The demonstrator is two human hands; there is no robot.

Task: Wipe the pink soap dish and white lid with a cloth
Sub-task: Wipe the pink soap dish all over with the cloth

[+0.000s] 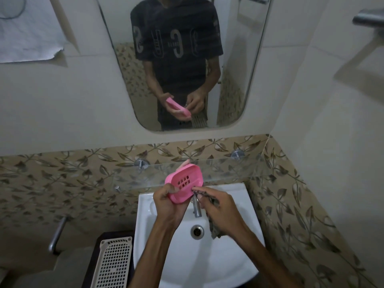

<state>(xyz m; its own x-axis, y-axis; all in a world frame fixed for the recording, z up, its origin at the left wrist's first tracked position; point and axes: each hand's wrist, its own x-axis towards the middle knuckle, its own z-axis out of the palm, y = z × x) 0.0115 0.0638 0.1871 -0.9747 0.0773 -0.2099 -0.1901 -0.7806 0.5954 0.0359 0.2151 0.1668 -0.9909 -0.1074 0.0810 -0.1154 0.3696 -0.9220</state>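
My left hand (166,201) grips the pink soap dish (184,183) above the white sink, tilted so its slotted inside faces me. A thumb rests inside the near rim. My right hand (220,208) holds a dark grey cloth (214,229), most of it hanging below my palm. Its fingertips pinch a fold of the cloth against the dish's right rim. No white lid is in view.
A white basin (228,265) with a drain (197,231) and a chrome tap (197,208) lies under my hands. A glass shelf (228,169) runs behind the dish. A cream perforated basket (113,262) stands at the lower left. A mirror (239,80) hangs above.
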